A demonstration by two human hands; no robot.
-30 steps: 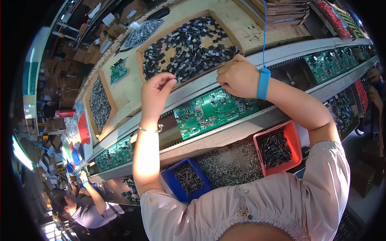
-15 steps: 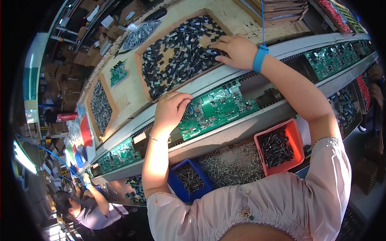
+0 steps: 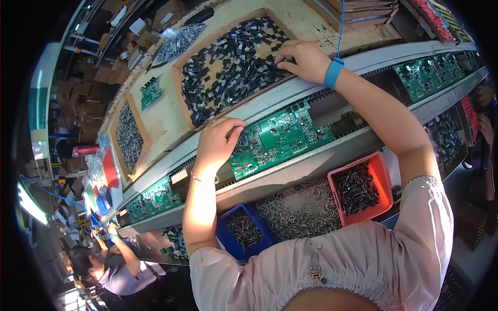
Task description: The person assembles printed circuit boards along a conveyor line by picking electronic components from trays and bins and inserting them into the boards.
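The green circuit board (image 3: 280, 139) sits on the conveyor rail, and the left hand (image 3: 218, 141) has dropped onto its left edge, fingers curled, pressing it. The right hand (image 3: 303, 59) has moved up into the tray of black components (image 3: 228, 67) (pinching at one, grip unclear).

Green circuit board (image 3: 282, 137) (white markings), blue wristband (image 3: 333, 72), red bin (image 3: 360, 187), blue bin (image 3: 243, 231), black parts in wooden tray (image 3: 233, 62).
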